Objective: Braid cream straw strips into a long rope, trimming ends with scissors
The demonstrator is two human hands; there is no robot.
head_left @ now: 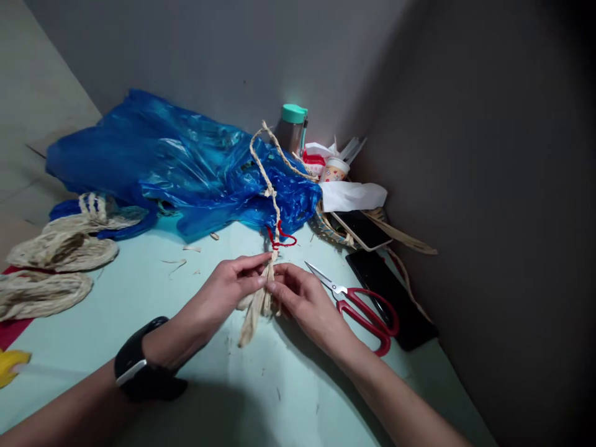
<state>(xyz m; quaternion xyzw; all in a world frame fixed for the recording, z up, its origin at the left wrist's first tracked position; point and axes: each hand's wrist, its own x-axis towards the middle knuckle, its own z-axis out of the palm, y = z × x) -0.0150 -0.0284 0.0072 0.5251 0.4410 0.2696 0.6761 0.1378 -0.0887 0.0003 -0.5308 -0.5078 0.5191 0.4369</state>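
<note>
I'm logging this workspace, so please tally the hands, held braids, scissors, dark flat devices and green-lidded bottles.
Hands: 2, left hand, right hand
Held braid: 1
Red-handled scissors: 1
Dark flat devices: 2, farther device, nearer device
Green-lidded bottle: 1
Total: 7

- a pale, straw-coloured braided cord (275,208) is stretched away from the hands, bent sharply at its far end and doubled back to the right, with part of it laid over a blue plastic bag (200,167).
- a thin red yarn (275,246) is wrapped around the cord just beyond the fingers, its slack curved out to the right.
- loose flat strands (251,320) are left unbraided at the near end, splayed downward, pinched by the left hand (227,284) and the right hand (310,301).
</note>
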